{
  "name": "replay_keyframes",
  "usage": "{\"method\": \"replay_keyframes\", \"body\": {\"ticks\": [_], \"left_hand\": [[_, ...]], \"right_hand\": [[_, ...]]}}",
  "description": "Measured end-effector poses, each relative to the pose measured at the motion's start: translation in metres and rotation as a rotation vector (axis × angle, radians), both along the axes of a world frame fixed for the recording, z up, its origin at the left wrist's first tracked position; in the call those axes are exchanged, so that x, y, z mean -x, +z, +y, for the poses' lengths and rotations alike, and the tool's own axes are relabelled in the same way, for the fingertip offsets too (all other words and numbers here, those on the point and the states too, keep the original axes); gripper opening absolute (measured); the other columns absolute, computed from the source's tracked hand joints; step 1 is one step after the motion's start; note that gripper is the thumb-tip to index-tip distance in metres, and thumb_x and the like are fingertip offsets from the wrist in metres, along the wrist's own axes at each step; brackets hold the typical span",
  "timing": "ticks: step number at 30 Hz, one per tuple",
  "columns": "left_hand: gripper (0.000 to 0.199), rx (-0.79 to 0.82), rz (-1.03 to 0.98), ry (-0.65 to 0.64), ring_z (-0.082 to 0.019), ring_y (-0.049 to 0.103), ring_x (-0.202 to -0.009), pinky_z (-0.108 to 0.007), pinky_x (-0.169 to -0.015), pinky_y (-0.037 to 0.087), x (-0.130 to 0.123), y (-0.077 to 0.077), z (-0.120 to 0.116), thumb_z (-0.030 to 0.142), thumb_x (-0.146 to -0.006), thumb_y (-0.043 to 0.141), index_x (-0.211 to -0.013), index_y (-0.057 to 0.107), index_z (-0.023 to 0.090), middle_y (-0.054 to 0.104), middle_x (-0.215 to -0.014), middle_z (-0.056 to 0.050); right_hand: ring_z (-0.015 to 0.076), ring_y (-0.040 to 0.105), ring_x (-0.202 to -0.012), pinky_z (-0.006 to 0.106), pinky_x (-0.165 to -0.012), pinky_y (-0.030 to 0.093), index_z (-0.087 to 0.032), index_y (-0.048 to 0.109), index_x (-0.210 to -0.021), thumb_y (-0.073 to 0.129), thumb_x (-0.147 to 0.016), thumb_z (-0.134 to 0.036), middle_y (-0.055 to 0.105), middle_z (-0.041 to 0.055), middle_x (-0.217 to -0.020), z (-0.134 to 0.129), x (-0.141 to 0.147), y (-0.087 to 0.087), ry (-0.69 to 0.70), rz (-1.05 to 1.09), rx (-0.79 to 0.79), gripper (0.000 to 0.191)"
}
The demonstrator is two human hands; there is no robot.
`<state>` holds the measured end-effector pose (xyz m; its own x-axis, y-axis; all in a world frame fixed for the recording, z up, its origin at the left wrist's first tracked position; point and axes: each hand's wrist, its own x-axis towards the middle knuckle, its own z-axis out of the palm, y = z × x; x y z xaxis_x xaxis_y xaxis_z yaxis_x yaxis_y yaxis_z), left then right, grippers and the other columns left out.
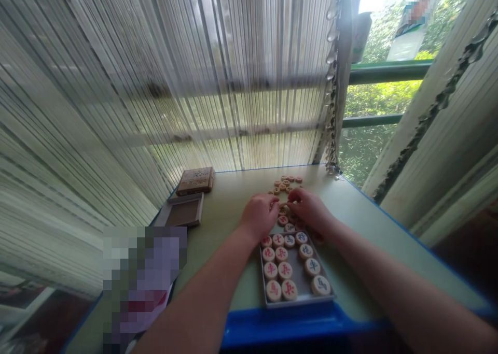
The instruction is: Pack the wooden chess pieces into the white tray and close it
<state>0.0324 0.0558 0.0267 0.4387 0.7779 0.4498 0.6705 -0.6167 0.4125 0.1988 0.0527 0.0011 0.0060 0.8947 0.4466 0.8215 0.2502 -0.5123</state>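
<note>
Both hands meet over a scattered pile of round wooden Chinese chess pieces (286, 183) beyond a shallow tray (292, 263). My left hand (261, 214) is closed, its fingertips at a small pale piece. From the right, my right hand (307, 207) pinches the other side of what looks like the same piece (284, 204). In the tray, red-marked pieces (285, 270) fill two columns on the left, and dark-marked pieces (312, 267) line the right side and part of the far row. Some loose pieces are partly hidden by the hands.
At the table's back left lie a closed wooden box (195, 181) and an open shallow box lid (184, 211). A pixelated pale item (146, 292) lies at the left edge. Striped curtains (233, 84) hang behind the blue-edged table (225, 188).
</note>
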Motion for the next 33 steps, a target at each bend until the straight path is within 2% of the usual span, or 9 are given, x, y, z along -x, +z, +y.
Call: {"method": "replay_keyframes", "body": {"ticks": [5, 10, 16, 20, 24, 28, 31, 33], "left_hand": [[0.027, 0.060, 0.060, -0.047, -0.018, 0.061, -0.092, -0.029, -0.088, 0.045, 0.004, -0.005, 0.008, 0.020, -0.077, 0.049, -0.093, 0.070, 0.019, 0.069, -0.094, -0.005], [0.029, 0.097, 0.072, -0.062, -0.017, 0.061, -0.092, -0.028, -0.088, 0.045, 0.005, -0.008, 0.012, 0.019, -0.076, 0.048, -0.095, 0.070, 0.022, 0.069, -0.095, -0.003], [0.028, 0.028, 0.075, -0.064, -0.017, 0.061, -0.091, -0.029, -0.088, 0.046, 0.003, -0.006, 0.008, 0.017, -0.075, 0.048, -0.092, 0.070, 0.019, 0.069, -0.093, -0.005], [0.026, -0.007, 0.071, -0.054, -0.017, 0.061, -0.094, -0.029, -0.090, 0.045, 0.002, -0.005, 0.005, 0.016, -0.075, 0.048, -0.090, 0.070, 0.018, 0.069, -0.093, -0.005], [0.027, -0.042, 0.050, -0.076, -0.018, 0.061, -0.094, -0.030, -0.089, 0.046, 0.000, -0.003, 0.003, 0.017, -0.076, 0.050, -0.096, 0.068, 0.017, 0.069, -0.097, -0.006], [0.025, -0.064, -0.007, -0.159, -0.018, 0.062, -0.093, -0.030, -0.086, 0.047, 0.001, 0.003, -0.003, 0.025, -0.078, 0.054, -0.100, 0.066, 0.022, 0.068, -0.100, -0.004], [0.021, -0.050, -0.089, -0.195, -0.017, 0.063, -0.090, -0.029, -0.084, 0.047, 0.002, 0.006, -0.007, 0.027, -0.079, 0.055, -0.095, 0.067, 0.023, 0.069, -0.096, -0.002], [0.020, 0.013, -0.188, -0.181, -0.016, 0.064, -0.083, -0.028, -0.079, 0.049, 0.004, 0.005, -0.008, 0.029, -0.077, 0.058, -0.092, 0.068, 0.021, 0.070, -0.089, -0.003]], "right_hand": [[0.0220, 0.053, -0.088, 0.036, -0.085, 0.038, -0.022, 0.067, -0.091, 0.054, -0.077, -0.029, 0.067, 0.0051, -0.094, 0.000, 0.001, -0.001, 0.086, -0.115, -0.043, 0.020], [0.0235, 0.052, -0.088, 0.036, -0.082, 0.039, -0.024, 0.070, -0.087, 0.053, -0.079, -0.031, 0.069, 0.0036, -0.086, 0.002, -0.002, -0.003, 0.132, -0.192, 0.019, 0.021], [0.0227, 0.054, -0.089, 0.035, -0.084, 0.038, -0.026, 0.071, -0.090, 0.049, -0.081, -0.030, 0.070, 0.0026, -0.092, -0.001, -0.007, 0.002, 0.135, -0.285, 0.020, 0.024], [0.0226, 0.055, -0.088, 0.035, -0.085, 0.037, -0.024, 0.071, -0.087, 0.049, -0.081, -0.034, 0.070, 0.0048, -0.088, -0.003, -0.008, 0.003, 0.142, -0.354, 0.004, 0.024], [0.0219, 0.056, -0.085, 0.033, -0.080, 0.039, -0.020, 0.069, -0.080, 0.044, -0.086, -0.034, 0.069, 0.0075, -0.082, -0.002, -0.009, 0.006, 0.126, -0.323, -0.008, 0.029], [0.0175, 0.057, -0.074, 0.028, -0.071, 0.041, -0.017, 0.066, -0.076, 0.041, -0.088, -0.033, 0.067, 0.0070, -0.077, -0.007, -0.006, 0.013, 0.234, -0.222, -0.064, 0.032], [0.0148, 0.056, -0.065, 0.025, -0.062, 0.041, -0.017, 0.065, -0.076, 0.041, -0.087, -0.037, 0.064, 0.0045, -0.069, -0.014, -0.003, 0.017, 0.267, -0.094, -0.063, 0.033], [0.0136, 0.055, -0.061, 0.024, -0.058, 0.041, -0.017, 0.065, -0.077, 0.041, -0.087, -0.039, 0.063, 0.0033, -0.066, -0.018, -0.002, 0.018, 0.254, -0.008, -0.061, 0.033]]}}
